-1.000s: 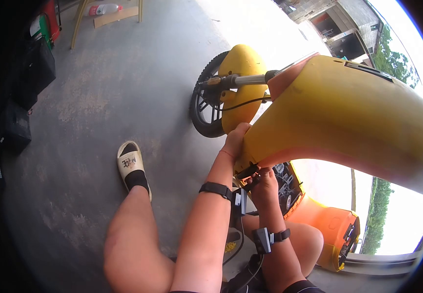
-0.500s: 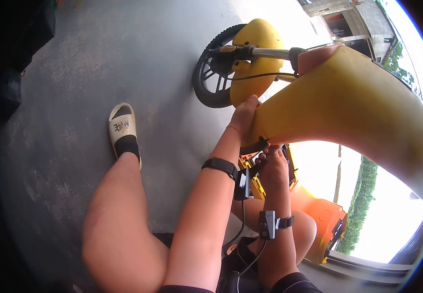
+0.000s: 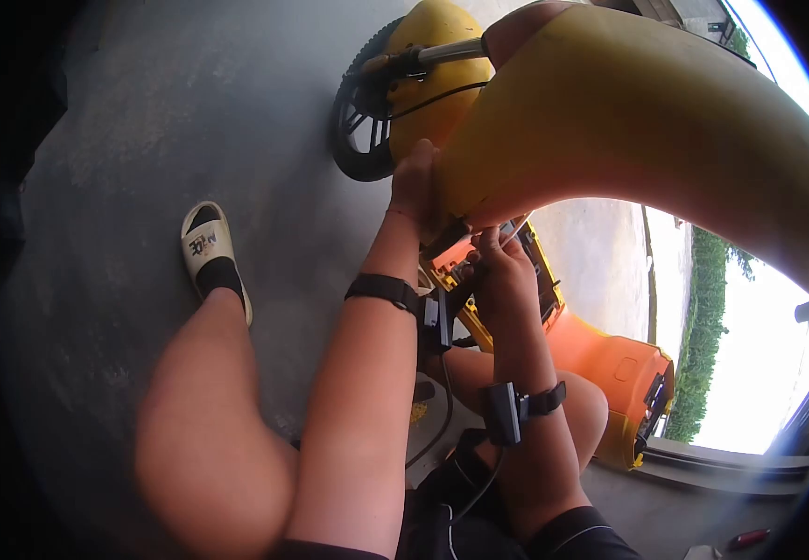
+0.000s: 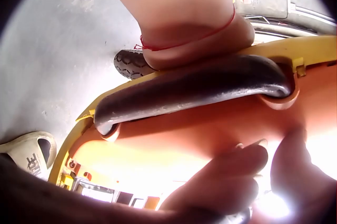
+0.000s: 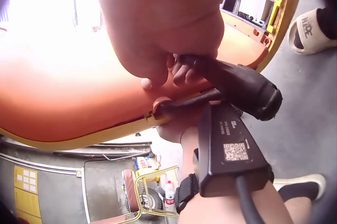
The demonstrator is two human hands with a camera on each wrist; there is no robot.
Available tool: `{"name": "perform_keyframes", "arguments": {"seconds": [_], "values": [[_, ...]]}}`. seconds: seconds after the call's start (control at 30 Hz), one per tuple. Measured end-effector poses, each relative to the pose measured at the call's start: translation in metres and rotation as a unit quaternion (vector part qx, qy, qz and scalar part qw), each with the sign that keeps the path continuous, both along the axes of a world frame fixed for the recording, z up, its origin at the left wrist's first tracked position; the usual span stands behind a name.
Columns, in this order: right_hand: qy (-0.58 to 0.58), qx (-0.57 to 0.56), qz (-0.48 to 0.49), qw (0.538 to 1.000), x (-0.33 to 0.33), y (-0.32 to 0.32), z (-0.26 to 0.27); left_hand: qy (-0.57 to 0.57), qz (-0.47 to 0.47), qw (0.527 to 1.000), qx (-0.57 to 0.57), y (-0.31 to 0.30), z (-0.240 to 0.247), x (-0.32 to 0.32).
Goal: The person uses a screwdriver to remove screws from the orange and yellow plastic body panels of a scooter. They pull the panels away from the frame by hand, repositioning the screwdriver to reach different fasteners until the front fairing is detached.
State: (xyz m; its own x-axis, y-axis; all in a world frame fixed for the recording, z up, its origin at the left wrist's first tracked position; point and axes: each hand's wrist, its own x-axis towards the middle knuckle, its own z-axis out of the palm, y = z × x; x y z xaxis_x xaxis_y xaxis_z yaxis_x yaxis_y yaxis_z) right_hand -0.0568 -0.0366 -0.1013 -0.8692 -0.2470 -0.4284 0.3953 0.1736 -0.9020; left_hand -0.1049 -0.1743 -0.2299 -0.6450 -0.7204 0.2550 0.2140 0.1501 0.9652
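The left hand (image 3: 414, 177), with a red string at its wrist, lies along the outer lower edge of the yellow front body panel (image 3: 591, 112) of a small motorbike; its fingers are hidden behind that edge. A curved black bar (image 4: 195, 92) is set into the panel's orange-lit inner face beside this wrist. The right hand (image 3: 502, 266) is just below the panel, close to the bar, its fingers curled round a black-handled tool (image 5: 242, 84). The handle's broad end sticks out past the fingers, and its working end is hidden by the hand.
A front wheel (image 3: 356, 126) with a yellow mudguard (image 3: 437, 42) stands beyond the panel. Behind the right hand is an uncovered compartment (image 3: 540, 271), beside an orange body part (image 3: 610, 373). A slipper-clad foot (image 3: 206, 245) rests on the floor. A metal-framed chair (image 5: 145, 182) and a bottle (image 5: 169, 191) show farther off.
The head view has tilted, so the wheel and panel sit higher in the frame and the compartment shows more. Both hands stay at the panel's lower edge; the right still holds the tool.
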Motion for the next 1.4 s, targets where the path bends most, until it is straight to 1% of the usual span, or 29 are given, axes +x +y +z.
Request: {"name": "perform_keyframes", "arguments": {"seconds": [0.1, 0.13, 0.17, 0.23, 0.27, 0.33, 0.37, 0.43, 0.53, 0.6, 0.67, 0.73, 0.77, 0.83, 0.87, 0.9, 0.93, 0.97, 1.0, 1.03, 1.07, 1.1, 1.13, 1.17, 1.2, 1.23, 1.27, 1.33, 1.4], "values": [[-0.010, -0.040, 0.037, 0.998, -0.005, 0.006, 0.006, 0.024, 0.026, 0.999, -0.040, -0.001, -0.003, 0.002], [-0.002, -0.046, 0.041, 0.998, -0.003, 0.007, 0.009, 0.114, -0.032, 0.989, 0.093, 0.003, -0.013, -0.005], [-0.002, -0.060, 0.033, 0.998, -0.002, 0.006, 0.012, 0.112, -0.042, 0.990, 0.080, 0.001, -0.016, -0.006], [0.046, -0.045, 0.125, 0.990, -0.002, 0.006, 0.018, 0.094, -0.090, 0.956, 0.262, -0.005, -0.008, -0.005], [0.063, -0.058, 0.096, 0.992, -0.004, 0.006, 0.012, 0.091, -0.097, 0.959, 0.251, -0.004, 0.001, -0.002], [0.068, -0.038, 0.084, 0.993, -0.008, 0.005, 0.008, 0.130, -0.160, 0.822, 0.530, -0.008, 0.047, 0.017], [0.072, -0.007, 0.078, 0.994, -0.010, 0.003, 0.007, 0.129, -0.160, 0.828, 0.522, -0.007, 0.039, 0.013], [0.089, -0.003, 0.056, 0.994, -0.010, -0.002, 0.006, 0.105, -0.147, 0.903, 0.389, -0.008, 0.006, 0.005], [0.092, 0.040, 0.002, 0.995, -0.008, -0.004, 0.011, 0.126, -0.162, 0.926, 0.317, -0.004, 0.008, 0.008], [0.076, 0.000, 0.027, 0.997, -0.010, 0.001, 0.008, 0.134, -0.177, 0.897, 0.383, -0.003, -0.006, 0.010], [0.082, -0.031, 0.054, 0.995, -0.017, -0.004, 0.007, 0.025, -0.050, 0.979, 0.196, 0.002, 0.017, 0.017], [0.113, -0.001, 0.038, 0.993, -0.015, -0.002, 0.002, 0.034, -0.046, 0.998, 0.040, -0.003, -0.014, 0.013], [0.114, -0.005, 0.036, 0.993, -0.016, -0.004, 0.002, 0.035, -0.047, 0.998, 0.035, -0.007, -0.012, 0.014], [0.106, -0.011, 0.034, 0.994, -0.016, 0.000, -0.003, -0.032, -0.050, 0.996, -0.065, -0.006, -0.016, 0.018], [0.104, 0.004, 0.030, 0.994, -0.014, -0.003, 0.005, -0.035, -0.054, 0.996, -0.065, -0.002, -0.008, 0.017], [0.099, 0.005, 0.026, 0.995, -0.016, -0.004, 0.001, 0.080, -0.085, 0.972, 0.205, 0.001, 0.006, 0.017], [0.114, 0.006, 0.026, 0.993, -0.019, -0.004, -0.005, 0.188, -0.104, 0.862, 0.458, 0.003, 0.015, 0.015], [0.124, 0.012, 0.026, 0.992, -0.016, -0.004, -0.006, 0.180, -0.101, 0.861, 0.465, 0.005, 0.005, 0.018], [0.122, 0.015, 0.018, 0.992, -0.016, -0.003, -0.006, 0.091, -0.044, 0.968, 0.229, 0.007, -0.006, 0.020], [0.120, 0.017, 0.015, 0.992, -0.017, -0.004, -0.008, 0.000, 0.011, 0.999, -0.032, 0.004, -0.006, 0.020], [0.135, 0.006, 0.008, 0.991, -0.016, -0.004, -0.012, -0.003, 0.007, 1.000, -0.030, 0.003, -0.006, 0.018], [0.150, -0.005, 0.000, 0.989, -0.015, -0.003, -0.014, 0.126, -0.106, 0.960, 0.228, 0.002, 0.004, 0.020], [0.147, -0.011, -0.007, 0.989, -0.015, -0.003, -0.012, 0.241, -0.206, 0.826, 0.466, 0.003, 0.008, 0.019], [0.137, -0.014, 0.002, 0.990, -0.013, -0.005, -0.016, 0.237, -0.194, 0.831, 0.465, 0.002, -0.002, 0.024], [0.137, -0.029, 0.008, 0.990, -0.015, -0.004, -0.018, 0.114, -0.064, 0.975, 0.180, 0.003, -0.018, 0.019], [0.142, -0.041, 0.011, 0.989, -0.017, -0.002, -0.018, -0.021, 0.070, 0.989, -0.126, 0.006, -0.026, 0.013], [0.156, -0.027, -0.006, 0.987, -0.016, -0.003, -0.020, -0.017, 0.075, 0.990, -0.122, 0.009, -0.020, 0.013], [0.164, -0.008, 0.001, 0.986, -0.018, -0.003, -0.015, -0.022, 0.069, 0.997, -0.028, 0.009, 0.002, 0.016], [0.163, 0.011, 0.002, 0.987, -0.017, -0.002, -0.015, -0.011, 0.069, 0.997, -0.033, 0.010, -0.002, 0.017]]}}
